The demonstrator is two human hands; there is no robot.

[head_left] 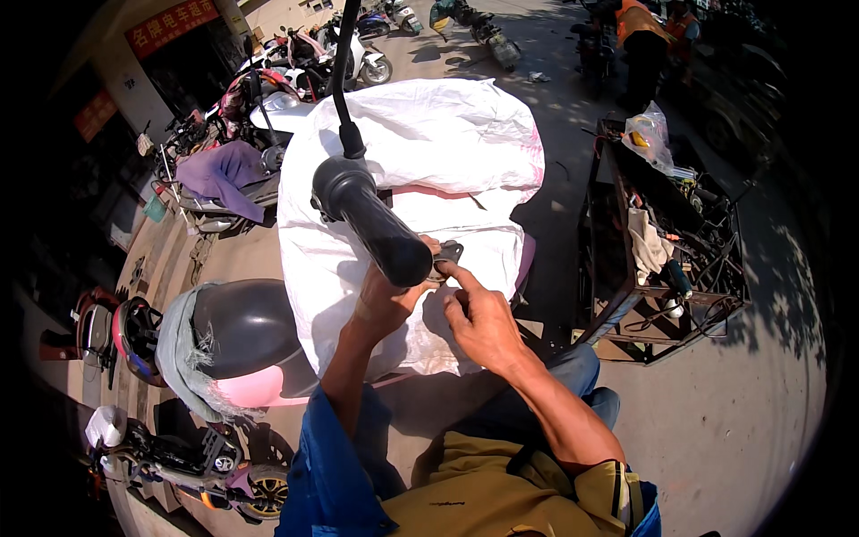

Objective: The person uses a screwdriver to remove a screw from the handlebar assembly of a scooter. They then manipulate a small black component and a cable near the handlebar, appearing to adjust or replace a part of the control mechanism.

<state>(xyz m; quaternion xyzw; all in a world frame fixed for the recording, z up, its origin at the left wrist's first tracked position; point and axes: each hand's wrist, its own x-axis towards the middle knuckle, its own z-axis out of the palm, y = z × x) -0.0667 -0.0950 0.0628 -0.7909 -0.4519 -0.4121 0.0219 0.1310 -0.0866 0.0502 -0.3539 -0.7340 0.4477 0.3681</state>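
A white woven sheet [407, 143] covers the front of a two-wheeler, around a black handlebar grip [376, 224] with a mirror stem [344, 80]. My left hand [385, 300] is closed on a small dark metal part [450, 251] under the grip's end, its fingers partly hidden by the grip. My right hand [483, 327] reaches its index finger onto that part, with the other fingers curled; what they hold, if anything, is hidden. A grey-and-pink seat [250, 327] with a frayed cloth lies at the left.
A metal cart [716, 300] with tools, rags and a plastic bag [653, 134] stands at right. Several scooters [371, 67] are parked behind and left, one under purple cloth [215, 170]; another [179, 456] stands at lower left. People in orange [640, 36] are at back right.
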